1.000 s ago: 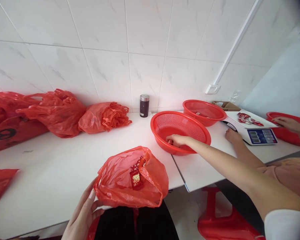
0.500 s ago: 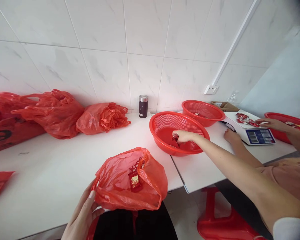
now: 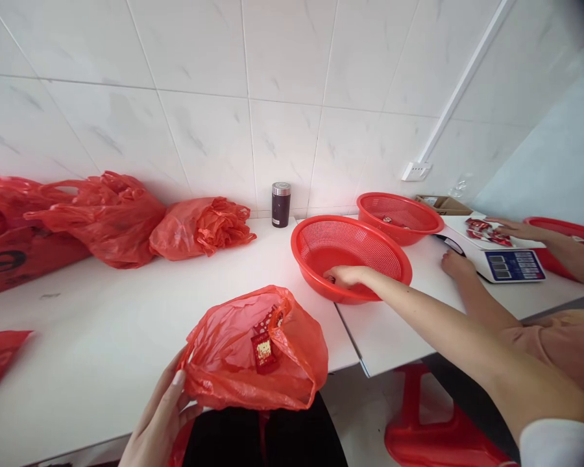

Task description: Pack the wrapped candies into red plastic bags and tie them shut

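A red plastic bag [image 3: 214,383] hangs open at the table's front edge, its mouth facing me. My left hand [image 3: 163,405] grips the bag's left rim between thumb and fingers. Red wrapped candies [image 3: 263,352] lie inside the bag, one with a cream-coloured panel. To the right, my right hand [image 3: 346,275] is down in a red perforated plastic basket [image 3: 321,237], low against its floor. Its fingers are closed, with a bit of dark red wrapper showing at the fingertips; the rest of what they hold is hidden.
Stuffed red bags [image 3: 111,220] line the wall at left, beside a dark tumbler [image 3: 281,206]. A second red basket [image 3: 399,211] stands behind mine. At right, a co-worker's hand [image 3: 509,227] touches red packets on a digital scale [image 3: 513,266]. A red stool [image 3: 431,431] is below.
My right hand has gone lower and slightly left in the basket, hiding most of the red wrapper seen before. The co-worker's hand has shifted left over the packets. My left hand keeps its hold.
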Motion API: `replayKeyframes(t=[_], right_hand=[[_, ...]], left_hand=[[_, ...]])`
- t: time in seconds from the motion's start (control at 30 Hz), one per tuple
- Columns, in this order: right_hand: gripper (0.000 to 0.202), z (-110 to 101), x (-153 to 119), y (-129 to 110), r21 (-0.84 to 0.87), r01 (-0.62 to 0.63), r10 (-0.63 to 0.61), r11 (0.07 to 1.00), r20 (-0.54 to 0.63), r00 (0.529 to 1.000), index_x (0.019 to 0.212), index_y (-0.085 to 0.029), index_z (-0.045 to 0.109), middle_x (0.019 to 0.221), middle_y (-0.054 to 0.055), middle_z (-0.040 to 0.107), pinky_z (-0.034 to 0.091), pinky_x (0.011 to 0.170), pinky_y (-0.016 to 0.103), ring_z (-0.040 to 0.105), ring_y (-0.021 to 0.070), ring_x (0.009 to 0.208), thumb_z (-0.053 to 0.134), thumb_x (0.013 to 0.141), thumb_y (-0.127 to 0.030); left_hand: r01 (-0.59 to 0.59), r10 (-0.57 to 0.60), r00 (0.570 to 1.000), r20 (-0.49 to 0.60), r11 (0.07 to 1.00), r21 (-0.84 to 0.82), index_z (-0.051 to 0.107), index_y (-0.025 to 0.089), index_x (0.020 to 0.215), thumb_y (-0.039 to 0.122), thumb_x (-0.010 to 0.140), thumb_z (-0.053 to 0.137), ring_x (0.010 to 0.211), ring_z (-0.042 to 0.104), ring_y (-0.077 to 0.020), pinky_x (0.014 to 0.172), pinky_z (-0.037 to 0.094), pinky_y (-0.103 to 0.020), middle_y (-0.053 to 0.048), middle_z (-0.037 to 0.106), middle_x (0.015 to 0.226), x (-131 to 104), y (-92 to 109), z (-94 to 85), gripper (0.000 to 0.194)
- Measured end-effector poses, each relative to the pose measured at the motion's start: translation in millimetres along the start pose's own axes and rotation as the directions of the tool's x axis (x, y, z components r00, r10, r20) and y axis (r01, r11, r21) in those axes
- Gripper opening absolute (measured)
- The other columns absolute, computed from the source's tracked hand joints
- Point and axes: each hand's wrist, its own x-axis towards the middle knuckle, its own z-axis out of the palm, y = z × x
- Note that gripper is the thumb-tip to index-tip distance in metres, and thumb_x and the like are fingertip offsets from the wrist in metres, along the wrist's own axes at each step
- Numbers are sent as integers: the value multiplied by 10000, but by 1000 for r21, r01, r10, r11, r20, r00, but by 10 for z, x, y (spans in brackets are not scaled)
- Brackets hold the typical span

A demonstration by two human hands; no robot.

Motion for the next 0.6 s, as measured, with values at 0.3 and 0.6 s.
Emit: replayKeyframes(t=[0.3, 0.6], right_hand=[[276, -97, -672, -974, 506, 484, -440, 715, -212, 872, 911, -221, 468, 823, -21, 603, 502, 700, 250, 642, 136, 781, 651, 704, -218], [348, 969, -619, -1370, -505, 404, -420, 762, 90, 903, 1054, -199, 576, 1004, 107, 639, 452, 662, 325, 621, 255, 864, 609, 710, -164]], left_hand=[[-58, 45, 996, 73, 981, 183, 646, 281, 1123, 542, 733, 665, 896, 635, -246, 731, 521, -313, -47, 696, 1056, 39, 139, 18, 469], [-136, 134, 990, 39, 990, 40, 631, 227, 755, 465, 688, 737, 756, 513, -158, 634, 477, -226, 9, 595, 820, 57, 291, 190, 269]])
